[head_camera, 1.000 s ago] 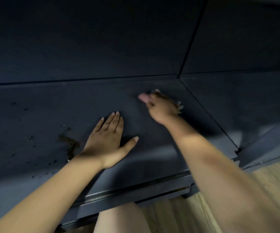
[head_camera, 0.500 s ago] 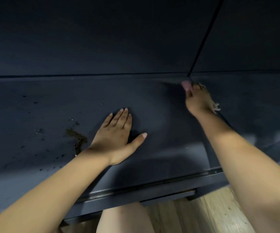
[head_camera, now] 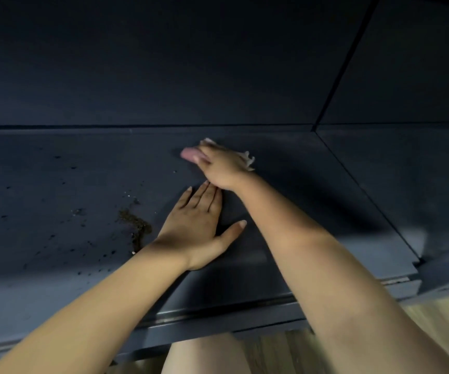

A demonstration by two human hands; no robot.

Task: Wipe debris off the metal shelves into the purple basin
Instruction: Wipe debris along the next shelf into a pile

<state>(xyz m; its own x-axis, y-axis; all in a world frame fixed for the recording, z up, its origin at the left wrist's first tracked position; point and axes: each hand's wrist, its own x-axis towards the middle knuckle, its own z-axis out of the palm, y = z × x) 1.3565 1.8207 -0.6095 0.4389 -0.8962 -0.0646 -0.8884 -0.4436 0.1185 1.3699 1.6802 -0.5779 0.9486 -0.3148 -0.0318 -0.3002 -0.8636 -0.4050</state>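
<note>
Dark metal shelf (head_camera: 312,211) fills the frame; left hand (head_camera: 196,228) lies flat at centre, fingers straight; right hand (head_camera: 218,166) just above it grasps a pale cloth (head_camera: 247,157) against the shelf; brown debris (head_camera: 137,225) sits left of centre.

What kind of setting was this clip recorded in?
Probably an indoor storage or workshop corner, though the dim light leaves it uncertain. A dark blue-grey metal shelf with a matching back panel fills the view, brown crumbly debris lies on it, and light wood-look flooring shows below.
</note>
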